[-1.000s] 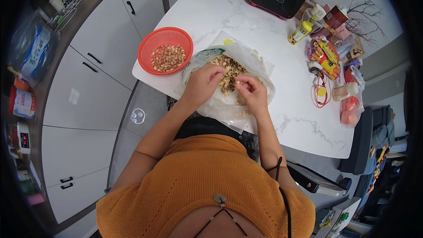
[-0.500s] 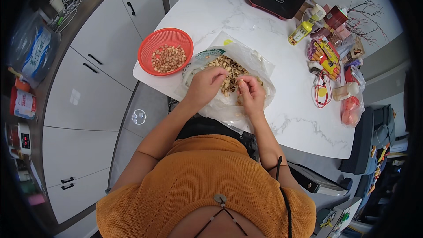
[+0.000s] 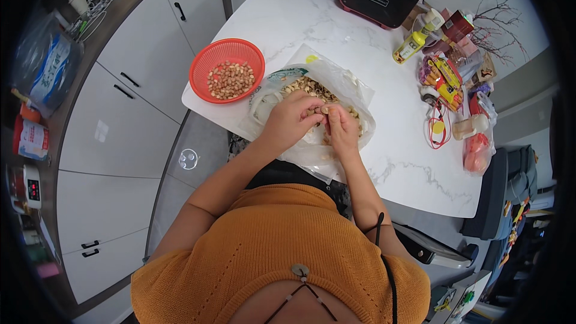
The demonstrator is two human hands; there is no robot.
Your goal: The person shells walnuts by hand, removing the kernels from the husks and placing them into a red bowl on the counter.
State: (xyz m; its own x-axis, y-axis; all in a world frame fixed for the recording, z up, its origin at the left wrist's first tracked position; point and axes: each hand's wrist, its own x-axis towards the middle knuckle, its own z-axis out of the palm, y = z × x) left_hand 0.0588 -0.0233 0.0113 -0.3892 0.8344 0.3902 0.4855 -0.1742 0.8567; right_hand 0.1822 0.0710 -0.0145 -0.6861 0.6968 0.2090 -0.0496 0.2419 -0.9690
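Note:
Over a crinkled white plastic bag (image 3: 264,108) full of peanut shells (image 3: 312,88), my two hands meet. My right hand (image 3: 344,135) is closed, thumb and fingers pinching a small peanut (image 3: 324,110). My left hand (image 3: 287,123) is closed too, its fingertips pressed against the same peanut from the other side. The fingers partly cover the peanut, so its shell's state is hard to see. To the left of the bag stands a red plastic basket (image 3: 198,71) with shelled peanuts (image 3: 231,81) at its bottom.
The bag lies at the near edge of a white marbled table (image 3: 414,162). A black appliance (image 3: 378,0) stands at the back. On the right are a yellow bottle (image 3: 409,47), snack packets (image 3: 447,81), a red cable (image 3: 440,135) and a bag of fruit (image 3: 478,153).
My left hand has moved right and its fingertips have come together with those of my right hand at the peanut. The right hand has hardly moved.

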